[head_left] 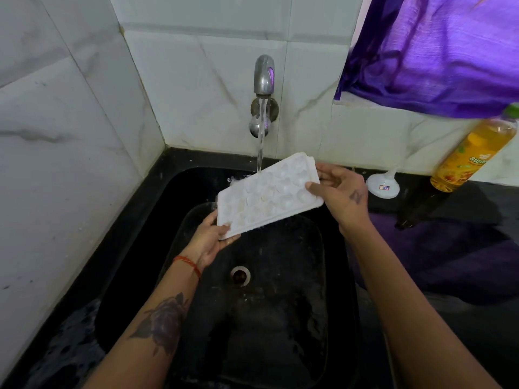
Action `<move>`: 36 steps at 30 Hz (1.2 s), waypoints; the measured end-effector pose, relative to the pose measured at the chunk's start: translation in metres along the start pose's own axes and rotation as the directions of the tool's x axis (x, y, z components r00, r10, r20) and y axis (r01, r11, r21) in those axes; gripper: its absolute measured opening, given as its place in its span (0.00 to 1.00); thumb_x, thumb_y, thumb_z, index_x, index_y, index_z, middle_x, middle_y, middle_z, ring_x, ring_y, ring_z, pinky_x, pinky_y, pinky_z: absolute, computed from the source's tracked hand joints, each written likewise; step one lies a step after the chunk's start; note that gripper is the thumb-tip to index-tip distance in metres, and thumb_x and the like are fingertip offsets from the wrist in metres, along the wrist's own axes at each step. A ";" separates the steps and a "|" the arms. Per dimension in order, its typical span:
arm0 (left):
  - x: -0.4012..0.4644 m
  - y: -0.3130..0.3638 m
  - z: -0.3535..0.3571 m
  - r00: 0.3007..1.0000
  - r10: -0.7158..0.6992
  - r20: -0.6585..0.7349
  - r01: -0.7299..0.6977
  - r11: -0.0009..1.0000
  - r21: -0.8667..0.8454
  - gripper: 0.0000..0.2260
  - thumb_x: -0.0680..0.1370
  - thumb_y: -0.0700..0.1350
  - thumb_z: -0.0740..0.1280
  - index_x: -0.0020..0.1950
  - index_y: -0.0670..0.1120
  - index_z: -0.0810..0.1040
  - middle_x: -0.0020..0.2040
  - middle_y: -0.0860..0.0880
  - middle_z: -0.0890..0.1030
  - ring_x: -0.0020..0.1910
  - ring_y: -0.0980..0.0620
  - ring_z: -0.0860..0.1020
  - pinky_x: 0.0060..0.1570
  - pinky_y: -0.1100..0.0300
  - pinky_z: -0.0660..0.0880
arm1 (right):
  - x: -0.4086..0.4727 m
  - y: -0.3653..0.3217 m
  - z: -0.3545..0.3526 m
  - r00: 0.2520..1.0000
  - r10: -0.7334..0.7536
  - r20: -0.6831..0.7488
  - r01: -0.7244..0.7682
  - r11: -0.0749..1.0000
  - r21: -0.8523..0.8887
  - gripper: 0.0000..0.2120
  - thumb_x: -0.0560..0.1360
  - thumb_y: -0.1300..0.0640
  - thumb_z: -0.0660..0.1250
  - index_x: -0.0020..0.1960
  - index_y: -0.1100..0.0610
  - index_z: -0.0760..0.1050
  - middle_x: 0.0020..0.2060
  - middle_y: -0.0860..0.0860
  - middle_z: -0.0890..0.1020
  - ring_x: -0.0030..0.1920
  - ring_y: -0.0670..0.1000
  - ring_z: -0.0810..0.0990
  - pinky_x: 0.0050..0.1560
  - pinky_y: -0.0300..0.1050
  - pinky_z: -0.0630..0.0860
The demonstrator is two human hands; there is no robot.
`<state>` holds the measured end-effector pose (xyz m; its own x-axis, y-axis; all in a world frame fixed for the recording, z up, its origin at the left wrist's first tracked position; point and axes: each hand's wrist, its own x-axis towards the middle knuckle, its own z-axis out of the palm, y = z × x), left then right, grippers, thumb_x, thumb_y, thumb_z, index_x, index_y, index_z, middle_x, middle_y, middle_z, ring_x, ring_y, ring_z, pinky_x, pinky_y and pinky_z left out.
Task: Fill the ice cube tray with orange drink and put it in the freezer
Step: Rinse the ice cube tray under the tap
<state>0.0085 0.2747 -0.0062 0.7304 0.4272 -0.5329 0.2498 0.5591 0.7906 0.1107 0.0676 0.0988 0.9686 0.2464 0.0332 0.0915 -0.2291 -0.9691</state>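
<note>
Both hands hold tray (268,193) under tap (263,75) (bottle (471,153) right).

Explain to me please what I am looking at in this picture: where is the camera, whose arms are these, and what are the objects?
There is no machine here. The single picture comes from a wide-angle camera worn on a person's head, looking forward and down, so the two bare arms belong to that person.

Both hands hold a white ice cube tray tilted over a black sink. The left hand grips the tray's lower near corner, and the right hand grips its upper end. Water runs from a metal tap on the tiled wall and lands on the tray's far edge.

On the dark counter to the right stands a bottle of orange drink with a green cap. Beside it lies a small white object whose purpose I cannot tell. A purple curtain hangs above.
</note>
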 end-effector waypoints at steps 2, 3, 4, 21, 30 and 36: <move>0.001 -0.003 0.011 1.000 -0.006 0.011 0.006 1.000 0.026 0.23 0.77 0.27 0.56 0.71 0.43 0.66 0.60 0.44 0.73 0.57 0.45 0.74 0.54 0.50 0.74 | 0.003 -0.008 -0.004 1.000 -0.020 -0.002 0.020 0.999 -0.028 0.20 0.68 0.65 0.72 0.59 0.57 0.78 0.50 0.49 0.83 0.49 0.48 0.82 0.56 0.45 0.78; 0.001 -0.003 0.017 1.000 -0.005 0.021 0.004 0.999 0.037 0.23 0.77 0.27 0.57 0.71 0.42 0.66 0.60 0.44 0.73 0.57 0.45 0.74 0.54 0.50 0.74 | 0.004 -0.009 -0.008 1.000 -0.022 -0.014 0.021 0.999 -0.033 0.20 0.68 0.65 0.72 0.60 0.58 0.78 0.49 0.49 0.83 0.49 0.48 0.82 0.55 0.43 0.78; 0.000 -0.003 0.022 1.000 -0.002 0.029 0.000 0.999 0.048 0.23 0.78 0.28 0.57 0.71 0.42 0.65 0.61 0.44 0.73 0.57 0.45 0.75 0.54 0.50 0.74 | 0.006 -0.008 -0.014 0.999 -0.021 -0.034 0.020 0.999 -0.037 0.19 0.69 0.65 0.71 0.60 0.58 0.78 0.48 0.48 0.83 0.48 0.48 0.82 0.55 0.43 0.77; -0.008 0.042 0.060 0.978 0.188 0.091 -0.202 0.960 0.192 0.16 0.80 0.34 0.57 0.66 0.46 0.72 0.57 0.47 0.77 0.51 0.50 0.78 0.42 0.56 0.78 | 0.002 0.094 -0.042 0.893 0.390 -0.226 -0.418 0.904 -0.089 0.23 0.68 0.65 0.73 0.62 0.59 0.75 0.54 0.56 0.82 0.53 0.54 0.81 0.59 0.54 0.77; -0.019 0.067 -0.014 0.951 0.235 -0.203 -0.228 0.972 0.056 0.12 0.82 0.41 0.56 0.64 0.47 0.71 0.52 0.48 0.77 0.52 0.47 0.77 0.49 0.47 0.75 | 0.001 0.075 0.037 0.948 0.308 0.078 -0.290 0.940 -0.180 0.21 0.67 0.64 0.73 0.59 0.60 0.75 0.50 0.58 0.83 0.49 0.56 0.82 0.51 0.57 0.80; -0.016 0.052 -0.058 0.914 0.145 -0.379 -0.163 0.986 -0.017 0.13 0.82 0.42 0.55 0.67 0.47 0.69 0.60 0.45 0.74 0.56 0.45 0.75 0.52 0.46 0.73 | 0.010 0.039 0.062 0.961 0.165 0.224 -0.101 0.957 -0.271 0.23 0.67 0.61 0.74 0.61 0.59 0.76 0.52 0.56 0.83 0.51 0.54 0.82 0.54 0.54 0.79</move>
<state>-0.0269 0.3384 0.0261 0.4629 0.7406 -0.4871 0.1169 0.4937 0.8617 0.1096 0.1189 0.0461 0.8937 0.4099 -0.1823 0.0529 -0.4998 -0.8645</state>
